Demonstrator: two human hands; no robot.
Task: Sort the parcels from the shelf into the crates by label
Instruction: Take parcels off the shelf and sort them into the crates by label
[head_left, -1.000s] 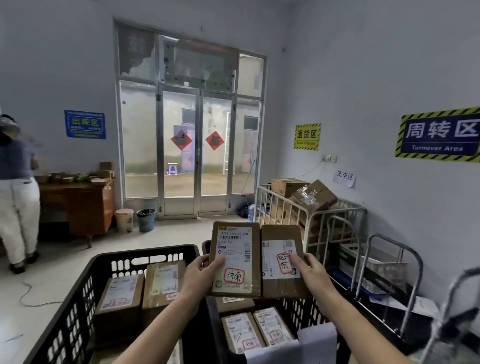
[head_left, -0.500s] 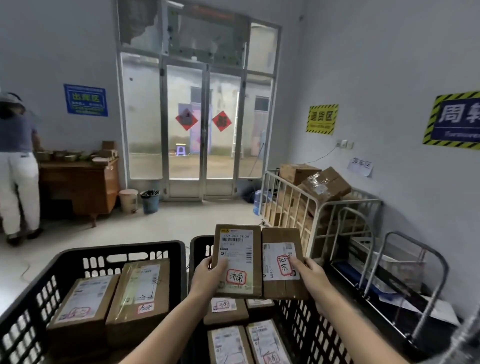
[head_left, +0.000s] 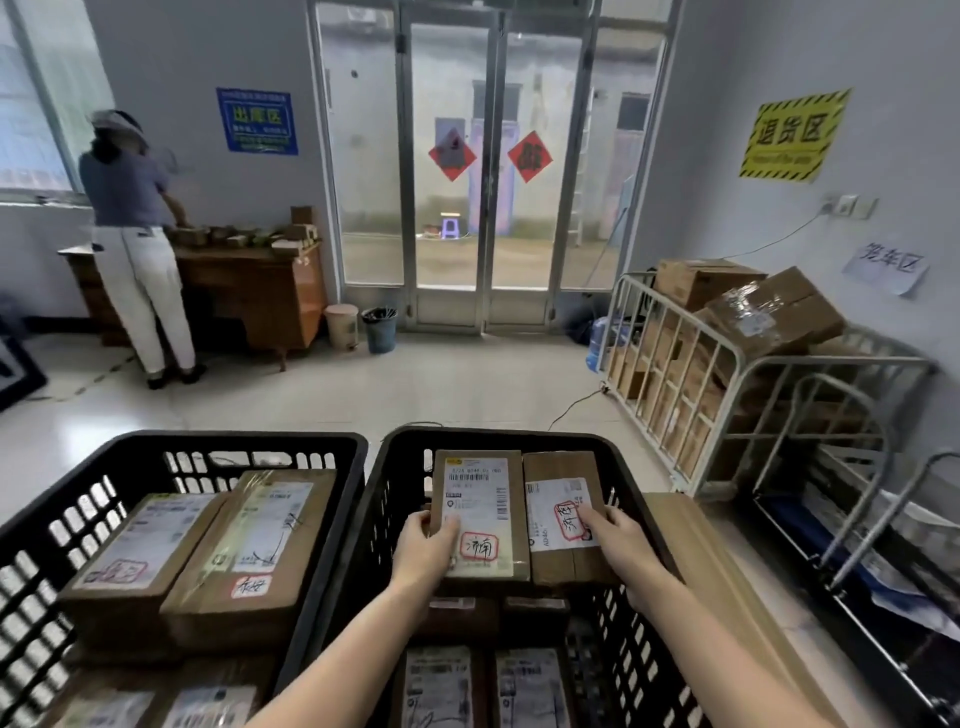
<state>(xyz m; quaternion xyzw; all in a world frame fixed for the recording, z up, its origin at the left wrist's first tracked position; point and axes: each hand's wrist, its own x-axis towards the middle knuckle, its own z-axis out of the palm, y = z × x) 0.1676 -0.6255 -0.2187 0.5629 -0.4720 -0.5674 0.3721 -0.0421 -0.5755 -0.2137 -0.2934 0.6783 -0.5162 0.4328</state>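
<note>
Two flat cardboard parcels hang side by side over the right black crate (head_left: 498, 439). My left hand (head_left: 423, 553) grips the left parcel (head_left: 480, 499), which bears a white barcode label and a red-framed mark. My right hand (head_left: 621, 545) grips the right parcel (head_left: 563, 467), thumb on its white label with a red-circled mark. Both parcels sit inside the crate's rim, above several labelled parcels (head_left: 527, 686) lying lower in it. The left black crate (head_left: 228, 441) holds stacked parcels (head_left: 260, 545) with red-marked labels.
A metal cage cart (head_left: 675, 395) loaded with cardboard boxes stands at the right wall, with trolley frames (head_left: 841, 493) nearer me. A person (head_left: 135, 249) stands at a wooden desk (head_left: 249, 291) at the far left. Two bins (head_left: 379, 327) stand by the glass doors.
My view has tipped down and closer to the crates. Both hands have lowered the two parcels from above the rim into the right crate's opening.
</note>
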